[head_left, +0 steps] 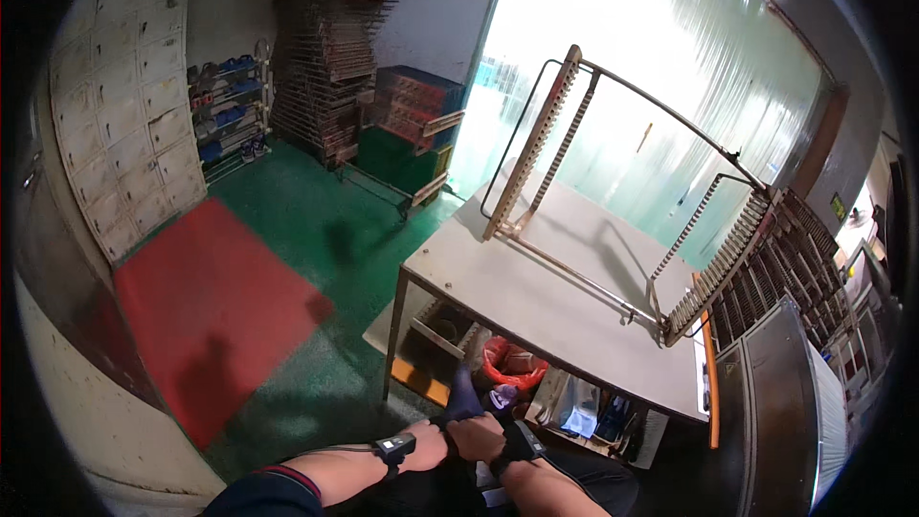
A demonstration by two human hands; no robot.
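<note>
- Beige lockers (124,124) stand beyond a red mat (220,316).
- My left hand (421,448) sits against my right; I cannot tell whether it grips anything.
- The dark-blue sock (464,397) is on my foot, below the worktop's (459,254) edge.
- My right hand (477,438) is clenched around the sock's top.
- A red-lined bin (517,364) stands under the worktop.

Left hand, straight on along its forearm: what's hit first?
Likely the right hand, just right of the left hand; whether they already touch is unclear.
</note>
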